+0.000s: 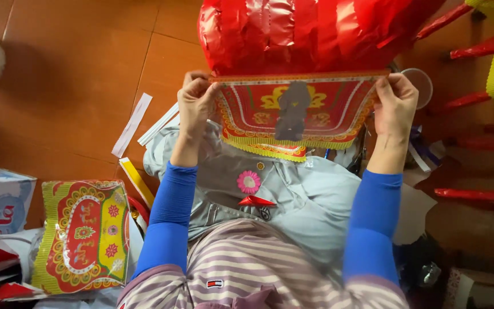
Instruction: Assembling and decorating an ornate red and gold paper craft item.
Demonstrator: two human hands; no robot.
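Observation:
A red and yellow printed paper panel (315,111) with a fringed lower edge is held up against the bottom rim of a shiny red foil lantern body (304,34). My left hand (196,103) pinches the panel's left top corner. My right hand (394,106) pinches its right top corner. A grey smear sits in the panel's middle. Both arms wear blue sleeves. A light grey cloth (310,200) covers my lap, with a pink paper flower (249,182) and a small red paper piece (255,201) lying on it.
A stack of similar printed panels in clear wrap (84,234) lies at the lower left. White paper strips (132,123) and a yellow strip (137,180) lie on the orange tiled floor. Red sticks with yellow-trimmed pieces (487,74) stand at the right, beside a round white lid (421,83).

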